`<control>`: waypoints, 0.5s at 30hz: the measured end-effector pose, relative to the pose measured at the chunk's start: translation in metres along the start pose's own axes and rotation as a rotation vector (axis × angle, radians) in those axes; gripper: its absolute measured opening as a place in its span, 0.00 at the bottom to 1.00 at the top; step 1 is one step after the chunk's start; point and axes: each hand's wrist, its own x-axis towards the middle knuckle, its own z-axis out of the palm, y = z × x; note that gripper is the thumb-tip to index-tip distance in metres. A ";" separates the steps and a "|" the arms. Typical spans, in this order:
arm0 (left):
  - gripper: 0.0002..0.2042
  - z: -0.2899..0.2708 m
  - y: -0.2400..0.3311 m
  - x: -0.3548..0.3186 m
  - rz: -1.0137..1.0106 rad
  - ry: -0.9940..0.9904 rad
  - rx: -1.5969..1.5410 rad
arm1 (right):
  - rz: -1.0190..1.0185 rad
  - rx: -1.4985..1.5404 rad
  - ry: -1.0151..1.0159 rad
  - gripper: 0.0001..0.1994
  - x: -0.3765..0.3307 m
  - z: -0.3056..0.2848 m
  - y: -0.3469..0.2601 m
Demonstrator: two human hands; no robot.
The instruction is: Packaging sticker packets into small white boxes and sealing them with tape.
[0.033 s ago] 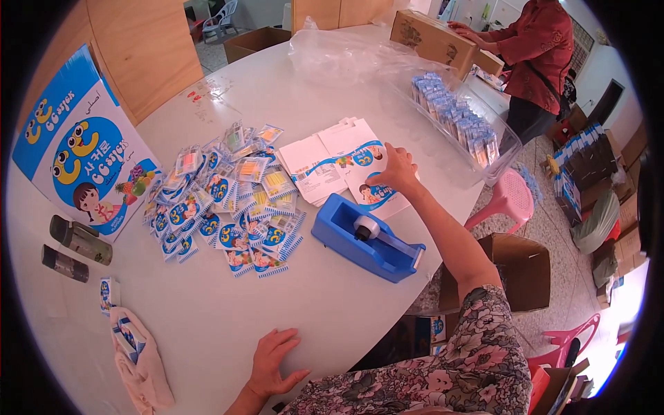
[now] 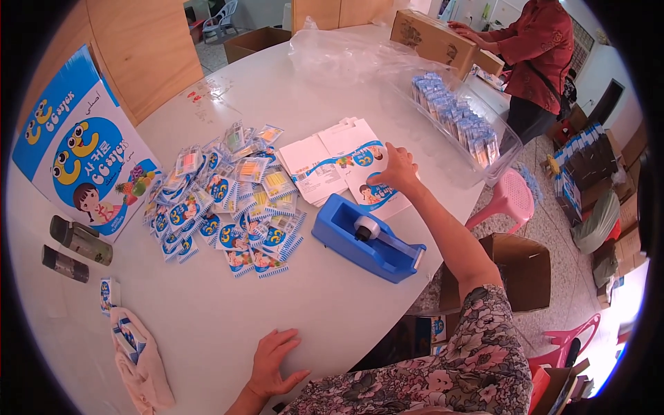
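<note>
At the table's far middle, my right hand (image 2: 397, 169) grips the right edge of a flattened white-and-blue carton (image 2: 366, 158), thumb lying on its printed face. This carton is on a stack of similar flat cartons (image 2: 315, 171). My left hand (image 2: 274, 362) rests on the near part of the white table (image 2: 228, 311), fingers spread and holding nothing. A blue tape dispenser (image 2: 366, 238) with a roll of clear tape stands just on the near side of the cartons. Left of them is a heap of small clear-and-blue sachets (image 2: 221, 194) with coloured contents.
A clear plastic tray (image 2: 508, 149) holds rows of sachets at the far right. Behind it are plastic sheeting (image 2: 332, 52), a cardboard box (image 2: 429, 40) and a co-worker in red (image 2: 536, 52). Leftward stand a display board (image 2: 86, 149), bottle (image 2: 81, 238) and pink cloth (image 2: 142, 366).
</note>
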 end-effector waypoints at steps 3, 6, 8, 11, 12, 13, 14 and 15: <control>0.31 0.000 0.000 0.000 -0.002 0.005 0.005 | 0.023 0.011 0.023 0.53 0.004 -0.001 0.002; 0.30 0.000 -0.001 -0.001 -0.010 -0.002 0.001 | -0.012 0.104 0.164 0.44 0.009 0.003 0.009; 0.30 0.000 -0.001 -0.002 -0.011 -0.008 0.004 | -0.056 0.187 0.170 0.38 0.014 0.006 0.017; 0.29 0.000 -0.001 -0.002 0.006 0.000 0.008 | -0.081 0.465 0.101 0.26 0.024 0.000 0.027; 0.29 0.000 -0.002 -0.002 0.009 -0.001 0.008 | -0.048 0.655 0.055 0.20 0.027 -0.005 0.029; 0.29 -0.001 -0.002 -0.002 0.010 -0.002 0.016 | -0.072 0.899 -0.015 0.14 0.028 -0.014 0.030; 0.30 -0.001 -0.003 -0.002 0.015 0.000 0.023 | -0.097 0.898 0.008 0.14 0.029 -0.025 0.028; 0.30 0.000 -0.004 -0.003 0.028 0.007 0.024 | -0.173 1.019 0.073 0.14 0.029 -0.042 0.025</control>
